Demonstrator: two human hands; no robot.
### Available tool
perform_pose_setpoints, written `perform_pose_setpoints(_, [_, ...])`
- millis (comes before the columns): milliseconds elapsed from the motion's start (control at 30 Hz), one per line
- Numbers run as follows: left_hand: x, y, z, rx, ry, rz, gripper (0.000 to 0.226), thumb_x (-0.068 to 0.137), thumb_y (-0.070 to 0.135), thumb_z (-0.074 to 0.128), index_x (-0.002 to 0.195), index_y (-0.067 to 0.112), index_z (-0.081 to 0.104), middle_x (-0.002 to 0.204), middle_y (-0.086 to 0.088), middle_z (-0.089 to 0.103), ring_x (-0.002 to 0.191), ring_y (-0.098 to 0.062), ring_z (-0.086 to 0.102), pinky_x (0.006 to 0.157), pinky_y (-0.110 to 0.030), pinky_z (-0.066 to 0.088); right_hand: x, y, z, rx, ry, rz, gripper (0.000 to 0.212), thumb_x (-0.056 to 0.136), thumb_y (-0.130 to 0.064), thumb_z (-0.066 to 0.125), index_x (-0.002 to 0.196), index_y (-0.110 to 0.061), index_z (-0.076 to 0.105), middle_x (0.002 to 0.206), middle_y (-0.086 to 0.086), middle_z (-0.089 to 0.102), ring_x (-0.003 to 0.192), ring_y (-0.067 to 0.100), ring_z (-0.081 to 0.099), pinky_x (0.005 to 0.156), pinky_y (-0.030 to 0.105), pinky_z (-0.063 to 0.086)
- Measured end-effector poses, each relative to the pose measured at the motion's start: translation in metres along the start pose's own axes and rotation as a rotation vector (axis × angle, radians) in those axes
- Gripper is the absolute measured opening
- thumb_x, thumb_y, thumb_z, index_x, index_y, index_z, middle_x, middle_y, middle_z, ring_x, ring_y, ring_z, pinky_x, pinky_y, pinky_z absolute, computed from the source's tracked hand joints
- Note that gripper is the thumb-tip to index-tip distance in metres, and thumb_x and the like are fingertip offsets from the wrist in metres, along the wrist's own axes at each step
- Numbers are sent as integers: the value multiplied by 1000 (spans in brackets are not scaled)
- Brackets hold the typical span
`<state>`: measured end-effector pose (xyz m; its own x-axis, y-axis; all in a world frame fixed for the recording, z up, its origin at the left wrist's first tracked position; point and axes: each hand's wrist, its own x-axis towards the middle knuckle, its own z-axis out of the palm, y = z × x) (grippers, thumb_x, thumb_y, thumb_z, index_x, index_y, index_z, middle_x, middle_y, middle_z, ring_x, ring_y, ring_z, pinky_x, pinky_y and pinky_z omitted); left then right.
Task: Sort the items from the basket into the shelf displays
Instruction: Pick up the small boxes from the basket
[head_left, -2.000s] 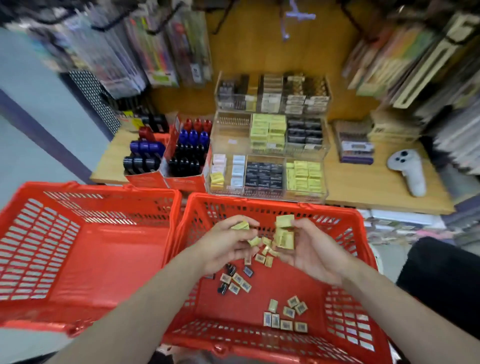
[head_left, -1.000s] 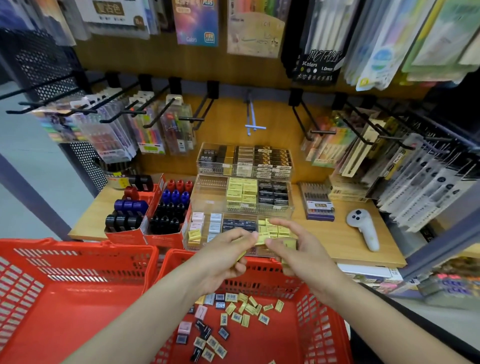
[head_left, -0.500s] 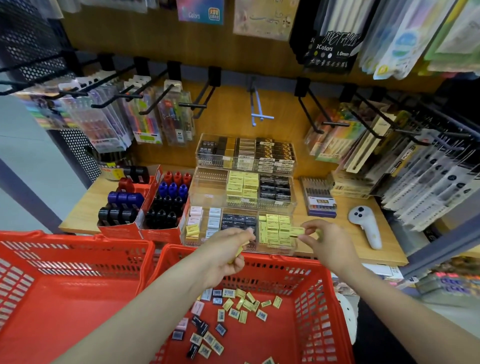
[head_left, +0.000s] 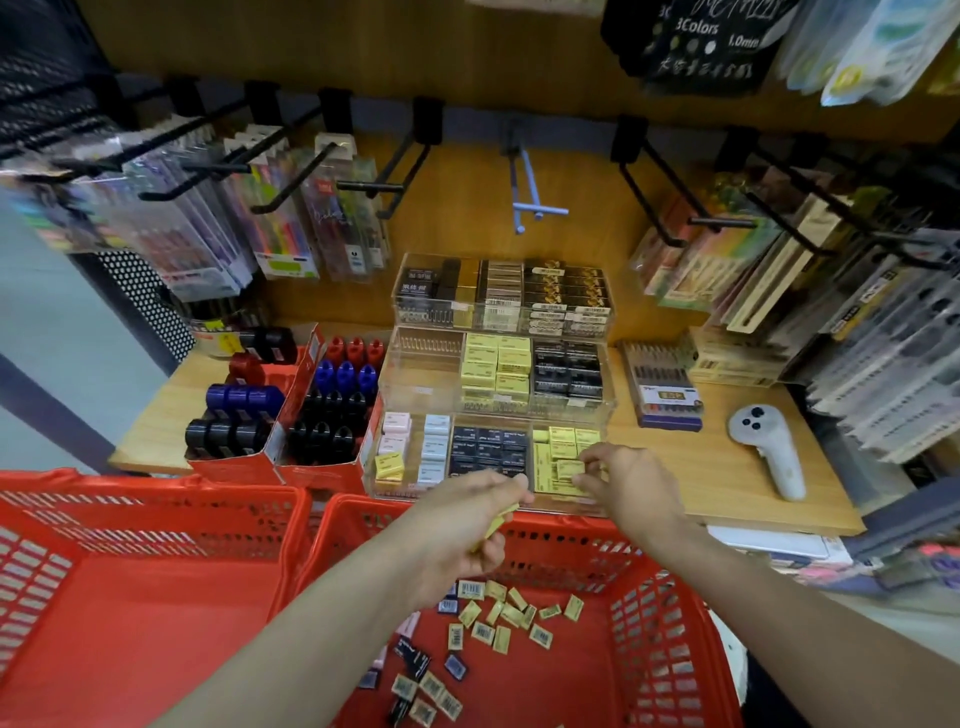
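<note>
Both arms reach up from the bottom of the frame. The left hand, at center, curls around a few yellow packs above the right red basket, where more small packs lie scattered. The right hand pinches one yellow pack in the right compartment of the clear display tray on the wooden shelf. An empty red basket sits lower left; hanging pen packets fill the upper left.
</note>
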<state>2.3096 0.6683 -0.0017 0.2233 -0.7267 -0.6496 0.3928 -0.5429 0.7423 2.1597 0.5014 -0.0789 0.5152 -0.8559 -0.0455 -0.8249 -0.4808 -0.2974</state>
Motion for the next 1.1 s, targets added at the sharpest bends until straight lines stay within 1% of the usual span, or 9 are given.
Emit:
perform_pose_setpoints(200, [-3, 0, -2, 1, -5, 4, 20, 95, 31, 65, 94, 14, 75, 92, -4, 53, 60, -8, 44, 47, -15, 39, 2, -7, 5, -47, 0, -29, 25, 90, -41, 68, 111, -28, 63, 100, -10, 72, 88, 15, 68, 66, 27, 51])
perform_pose_setpoints(333, [-5, 1, -7, 22, 7, 21, 18, 95, 32, 65, 94, 17, 75, 91, -3, 52, 61, -8, 44, 48, -15, 40, 0, -11, -5, 62, -26, 21, 25, 87, -36, 72, 102, -23, 57, 95, -6, 69, 75, 13, 63, 55, 22, 44])
perform_pose_setpoints(400, [-7, 1, -9, 25, 21, 29, 17, 95, 31, 65, 97, 18, 75, 93, -3, 52, 63, -8, 45, 49, -15, 41, -6, -14, -20, 367, -103, 140, 25, 91, -22, 68, 108, -16, 50, 98, 2, 65, 69, 15, 57, 60, 29, 49])
perform_pose_setpoints(500, [-11, 0, -7, 44, 25, 50, 15, 95, 31, 65, 99, 21, 75, 89, -2, 54, 64, -9, 45, 49, -15, 42, -31, -26, -56, 1064, -445, 434, 34, 99, -2, 48, 132, -7, 44, 115, 11, 63, 86, 23, 60, 78, 38, 51])
perform_pose_setpoints(667, [-23, 2, 1, 92, -64, 131, 15, 93, 38, 66, 99, 28, 75, 79, 1, 52, 63, -9, 47, 53, -17, 43, -72, -46, -108, 1438, -692, 253, 34, 95, -7, 56, 128, -6, 48, 121, 11, 69, 96, 16, 68, 89, 36, 43])
perform_pose_setpoints(767, [-28, 4, 4, 126, -114, 191, 19, 95, 43, 62, 102, 30, 74, 74, 3, 48, 61, -8, 46, 53, -17, 43, -88, -56, -116, 1354, -598, 169, 33, 88, -18, 65, 119, -7, 65, 108, 10, 73, 91, 13, 68, 75, 25, 52])
perform_pose_setpoints(833, [-30, 3, 5, 96, -151, 196, 22, 94, 45, 62, 104, 30, 73, 75, 3, 49, 61, -7, 47, 54, -18, 43, -96, -60, -113, 1131, -349, 28, 23, 85, -19, 72, 108, -18, 75, 91, 2, 74, 80, 6, 68, 68, 22, 51])
perform_pose_setpoints(933, [-33, 3, 6, -7, -219, 139, 24, 88, 47, 67, 103, 30, 75, 85, 0, 53, 63, -8, 49, 53, -18, 43, -97, -59, -107, 770, 0, -220, 24, 80, -15, 79, 97, -32, 79, 95, -12, 69, 90, 2, 64, 81, 18, 49])
perform_pose_setpoints(1100, [-32, 7, 6, 8, -305, 185, 33, 78, 53, 70, 102, 30, 76, 82, 6, 60, 64, -5, 51, 52, -16, 41, -95, -57, -106, 769, 107, -291, 29, 74, -9, 82, 85, -36, 80, 100, -22, 66, 100, 1, 63, 85, 10, 44])
